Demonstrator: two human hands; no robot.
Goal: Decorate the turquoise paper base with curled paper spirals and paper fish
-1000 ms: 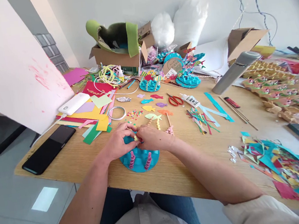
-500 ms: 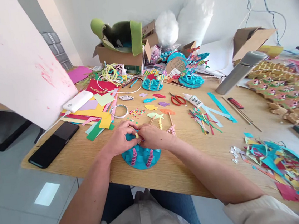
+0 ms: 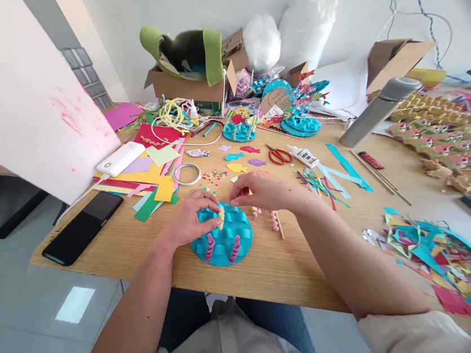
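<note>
A round blue woven paper disc (image 3: pixel 231 254) lies near the table's front edge. Two purple twisted pieces, one at the left (image 3: pixel 209 247) and one at the right (image 3: pixel 235 249), stand on its front part. My left hand (image 3: pixel 192 218) is at the disc's left rear, its thumb and fingers closed on a pale yellow twisted piece (image 3: pixel 221 218). Over the disc's right rear edge hovers my right hand (image 3: pixel 258 192), thumb and forefinger close together; anything between them is too small to tell. A pink twisted piece (image 3: pixel 274 221) and a thin stick (image 3: pixel 280 228) lie right of the disc.
Behind the hands are paper fish (image 3: pixel 237 168), red scissors (image 3: pixel 279 154) and a glue tube (image 3: pixel 303 156). At the left lie a phone (image 3: pixel 83 228) and coloured paper (image 3: pixel 164 191). Paper strips, a grey flask (image 3: pixel 379 112) and a scrap pile (image 3: pixel 449 260) occupy the right.
My right hand has lifted away from my left hand and moved right and slightly up, uncovering the yellow piece and more of the disc. My left hand has stayed nearly in place.
</note>
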